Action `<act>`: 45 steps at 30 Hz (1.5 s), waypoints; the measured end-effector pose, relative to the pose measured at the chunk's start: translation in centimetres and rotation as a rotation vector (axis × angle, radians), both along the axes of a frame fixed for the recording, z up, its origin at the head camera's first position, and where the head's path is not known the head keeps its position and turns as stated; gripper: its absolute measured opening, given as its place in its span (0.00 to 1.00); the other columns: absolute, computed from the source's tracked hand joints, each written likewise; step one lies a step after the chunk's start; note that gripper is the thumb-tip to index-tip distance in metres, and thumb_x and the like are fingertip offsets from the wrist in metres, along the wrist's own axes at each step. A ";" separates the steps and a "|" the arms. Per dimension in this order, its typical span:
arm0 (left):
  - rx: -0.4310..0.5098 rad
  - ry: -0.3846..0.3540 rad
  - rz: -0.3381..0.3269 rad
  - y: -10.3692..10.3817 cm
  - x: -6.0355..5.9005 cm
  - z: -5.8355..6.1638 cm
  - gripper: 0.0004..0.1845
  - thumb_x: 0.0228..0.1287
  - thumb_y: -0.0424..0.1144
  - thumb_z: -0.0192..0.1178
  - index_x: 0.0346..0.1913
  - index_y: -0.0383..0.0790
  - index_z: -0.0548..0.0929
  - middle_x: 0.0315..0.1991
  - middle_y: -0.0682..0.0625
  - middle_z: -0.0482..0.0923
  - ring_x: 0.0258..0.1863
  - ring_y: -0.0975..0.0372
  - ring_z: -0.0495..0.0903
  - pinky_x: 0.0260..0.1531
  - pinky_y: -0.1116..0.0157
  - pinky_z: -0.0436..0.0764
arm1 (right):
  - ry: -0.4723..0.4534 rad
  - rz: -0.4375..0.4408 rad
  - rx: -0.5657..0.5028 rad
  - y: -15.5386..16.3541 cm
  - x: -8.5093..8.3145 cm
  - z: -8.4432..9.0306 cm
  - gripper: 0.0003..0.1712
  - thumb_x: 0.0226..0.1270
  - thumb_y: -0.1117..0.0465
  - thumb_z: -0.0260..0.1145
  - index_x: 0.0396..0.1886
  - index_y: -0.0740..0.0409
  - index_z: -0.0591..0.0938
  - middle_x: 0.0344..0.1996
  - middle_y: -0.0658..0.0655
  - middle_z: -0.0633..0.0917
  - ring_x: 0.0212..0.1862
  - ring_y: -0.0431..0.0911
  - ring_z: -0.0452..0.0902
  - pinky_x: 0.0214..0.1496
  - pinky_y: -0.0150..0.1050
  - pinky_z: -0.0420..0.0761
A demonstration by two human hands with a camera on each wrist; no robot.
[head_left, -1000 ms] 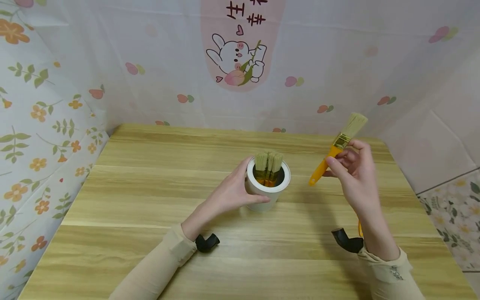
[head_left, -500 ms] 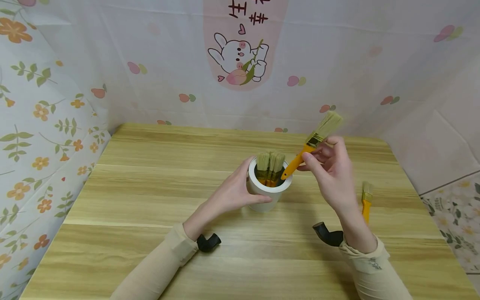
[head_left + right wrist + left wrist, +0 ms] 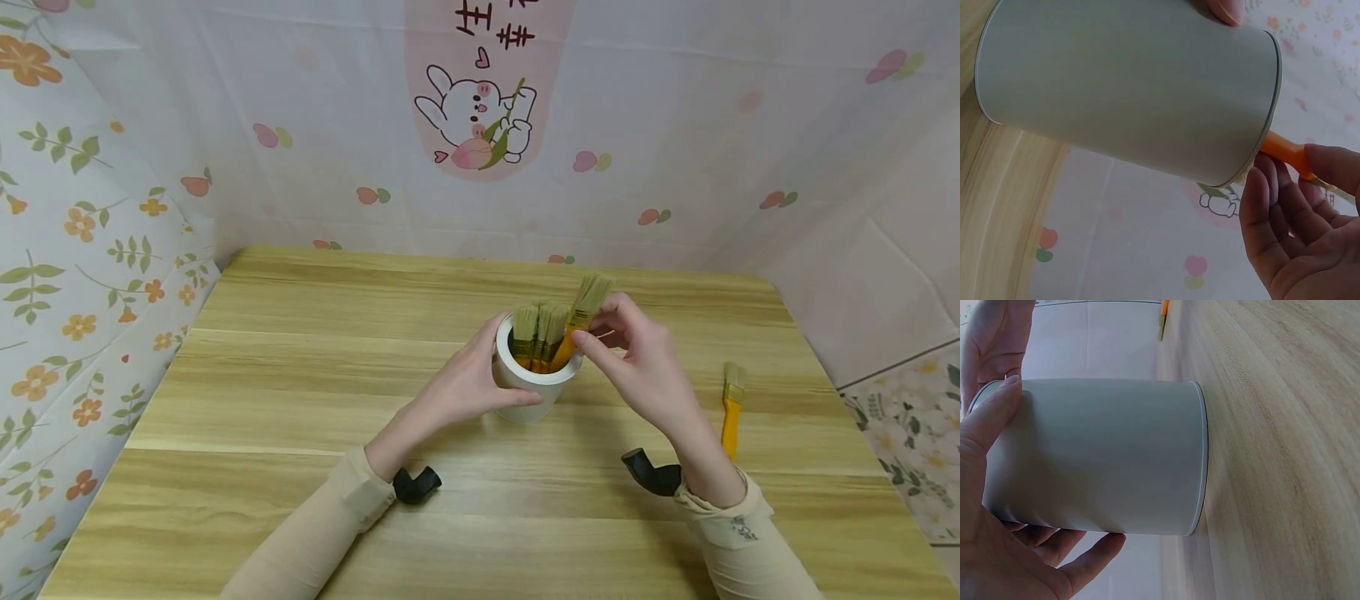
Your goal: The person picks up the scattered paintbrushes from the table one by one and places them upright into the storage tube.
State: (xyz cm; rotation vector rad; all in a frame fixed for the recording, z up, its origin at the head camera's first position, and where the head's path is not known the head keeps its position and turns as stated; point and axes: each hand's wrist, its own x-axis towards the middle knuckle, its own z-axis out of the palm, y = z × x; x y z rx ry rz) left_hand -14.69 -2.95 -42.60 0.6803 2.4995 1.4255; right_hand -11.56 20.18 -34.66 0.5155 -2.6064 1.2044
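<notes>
A white cylindrical cup (image 3: pixel 531 408) stands upright on the table, with several paintbrushes (image 3: pixel 525 325) in it, bristles up. My left hand (image 3: pixel 468 371) grips the cup around its side; the left wrist view shows the thumb on one side of the cup (image 3: pixel 1104 450) and the fingers on the other. With thumb and fingers, my right hand (image 3: pixel 637 358) pinches another paintbrush (image 3: pixel 588 304) above the cup's right rim. Its orange handle (image 3: pixel 1285 153) reaches inside the rim in the right wrist view, and the handle's lower end is hidden.
One more orange-handled paintbrush (image 3: pixel 732 408) lies on the wooden table (image 3: pixel 300 383), right of my right forearm. A black curved piece sits at each wrist, by the sleeve cuffs. Printed cloth (image 3: pixel 315 150) hangs behind the table and at the left.
My right hand has moved left and down, bringing the paintbrush from the right of the cup into its opening. The left hand stays on the cup.
</notes>
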 end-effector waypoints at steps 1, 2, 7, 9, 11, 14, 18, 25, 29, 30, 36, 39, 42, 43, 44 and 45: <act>-0.001 0.002 -0.001 0.0 0.0 0.0 0.60 0.50 0.57 0.80 0.81 0.57 0.51 0.72 0.55 0.67 0.70 0.58 0.71 0.68 0.48 0.75 | -0.005 -0.006 0.010 0.0 0.0 0.0 0.10 0.71 0.64 0.69 0.48 0.59 0.78 0.37 0.55 0.89 0.39 0.40 0.84 0.41 0.25 0.80; 0.000 0.003 -0.002 0.0 0.0 0.0 0.60 0.50 0.57 0.80 0.81 0.57 0.51 0.72 0.55 0.67 0.70 0.58 0.71 0.68 0.48 0.75 | -0.012 -0.014 0.020 0.1 0.0 0.0 0.10 0.71 0.63 0.70 0.47 0.58 0.79 0.38 0.55 0.89 0.39 0.40 0.84 0.41 0.25 0.80; 0.008 0.006 -0.002 0.0 0.0 0.1 0.59 0.50 0.57 0.80 0.80 0.59 0.52 0.70 0.56 0.68 0.68 0.60 0.72 0.67 0.49 0.75 | -0.032 -0.047 0.091 0.3 0.0 -0.2 0.07 0.69 0.61 0.72 0.43 0.54 0.82 0.35 0.52 0.86 0.38 0.44 0.83 0.38 0.30 0.80; 0.010 0.004 0.000 0.1 0.1 0.2 0.59 0.50 0.57 0.80 0.80 0.59 0.52 0.70 0.57 0.68 0.68 0.60 0.72 0.67 0.50 0.76 | -0.024 -0.042 0.123 0.4 -0.1 -0.3 0.07 0.68 0.61 0.73 0.42 0.54 0.82 0.35 0.52 0.85 0.38 0.43 0.83 0.38 0.32 0.81; 0.012 0.004 0.000 0.1 0.1 0.2 0.59 0.50 0.57 0.80 0.80 0.59 0.53 0.70 0.57 0.68 0.68 0.60 0.72 0.67 0.50 0.76 | -0.019 -0.030 0.141 0.6 -0.3 -0.5 0.08 0.67 0.62 0.73 0.41 0.53 0.83 0.36 0.50 0.85 0.38 0.42 0.82 0.41 0.33 0.82; 0.011 0.006 0.001 0.1 0.1 0.2 0.59 0.50 0.57 0.80 0.80 0.60 0.53 0.70 0.57 0.68 0.68 0.60 0.72 0.67 0.49 0.75 | -0.026 -0.015 0.149 0.7 -0.5 -0.6 0.06 0.68 0.61 0.73 0.41 0.52 0.84 0.40 0.49 0.85 0.39 0.40 0.80 0.45 0.32 0.83; 0.012 0.008 0.006 0.1 0.0 0.1 0.59 0.50 0.58 0.80 0.79 0.60 0.53 0.70 0.57 0.67 0.69 0.60 0.72 0.68 0.49 0.75 | -0.038 -0.013 0.141 0.8 -0.7 -0.6 0.04 0.69 0.60 0.72 0.41 0.50 0.85 0.41 0.49 0.85 0.39 0.40 0.79 0.45 0.29 0.82; 0.028 0.010 0.000 0.1 0.0 0.2 0.58 0.49 0.57 0.80 0.79 0.60 0.54 0.70 0.58 0.68 0.70 0.60 0.71 0.68 0.48 0.74 | -0.011 -0.019 0.124 1.4 -0.6 -0.3 0.09 0.70 0.62 0.70 0.48 0.54 0.85 0.45 0.52 0.86 0.41 0.38 0.79 0.45 0.27 0.81; 0.017 0.014 0.005 0.2 0.0 0.2 0.58 0.49 0.57 0.80 0.79 0.60 0.54 0.70 0.57 0.68 0.70 0.59 0.71 0.69 0.48 0.74 | -0.019 -0.035 0.101 2.2 -0.4 0.0 0.12 0.71 0.63 0.69 0.53 0.56 0.84 0.48 0.55 0.86 0.45 0.33 0.79 0.47 0.21 0.78; 0.011 0.015 0.007 0.2 0.0 0.2 0.58 0.49 0.57 0.80 0.79 0.60 0.54 0.71 0.57 0.68 0.70 0.59 0.71 0.69 0.48 0.74 | -0.027 -0.043 0.096 2.5 -0.3 0.0 0.13 0.72 0.63 0.69 0.54 0.56 0.83 0.49 0.55 0.86 0.45 0.31 0.78 0.47 0.20 0.77; -0.016 0.010 0.018 0.3 0.1 0.2 0.59 0.49 0.58 0.80 0.80 0.59 0.53 0.73 0.55 0.67 0.72 0.57 0.70 0.69 0.47 0.74 | -0.065 -0.100 0.100 4.4 0.3 -0.2 0.17 0.74 0.60 0.67 0.59 0.56 0.81 0.50 0.55 0.85 0.46 0.26 0.77 0.49 0.19 0.76; -0.022 0.005 0.022 0.4 0.1 0.2 0.60 0.49 0.58 0.80 0.80 0.59 0.53 0.73 0.54 0.66 0.73 0.57 0.69 0.69 0.46 0.73 | -0.067 -0.127 0.120 5.6 0.6 -0.8 0.18 0.74 0.59 0.67 0.60 0.55 0.80 0.49 0.55 0.86 0.46 0.24 0.76 0.49 0.17 0.75; -0.025 -0.001 0.027 0.3 0.1 0.2 0.60 0.49 0.59 0.80 0.81 0.58 0.52 0.74 0.54 0.66 0.73 0.56 0.69 0.70 0.46 0.73 | -0.071 -0.146 0.133 6.7 0.8 -1.4 0.19 0.74 0.59 0.68 0.62 0.55 0.80 0.48 0.56 0.86 0.45 0.23 0.75 0.48 0.15 0.74; -0.028 -0.004 0.030 0.3 0.1 0.1 0.61 0.49 0.59 0.80 0.81 0.58 0.52 0.74 0.54 0.66 0.74 0.56 0.69 0.70 0.46 0.73 | -0.073 -0.150 0.136 7.1 0.9 -1.6 0.20 0.74 0.59 0.68 0.63 0.55 0.79 0.49 0.57 0.86 0.45 0.22 0.75 0.48 0.15 0.74; -0.030 -0.004 0.032 0.3 0.1 0.1 0.61 0.49 0.59 0.80 0.81 0.58 0.52 0.74 0.54 0.66 0.74 0.56 0.69 0.70 0.46 0.73 | -0.080 -0.156 0.139 7.5 1.0 -1.8 0.21 0.74 0.59 0.68 0.63 0.55 0.79 0.49 0.57 0.86 0.45 0.22 0.75 0.48 0.15 0.74; -0.028 -0.005 0.032 0.3 0.1 0.1 0.61 0.49 0.59 0.80 0.81 0.58 0.52 0.74 0.54 0.66 0.74 0.55 0.69 0.69 0.46 0.73 | -0.086 -0.160 0.140 7.8 1.1 -2.0 0.22 0.74 0.59 0.67 0.64 0.55 0.78 0.49 0.57 0.85 0.46 0.21 0.75 0.47 0.14 0.74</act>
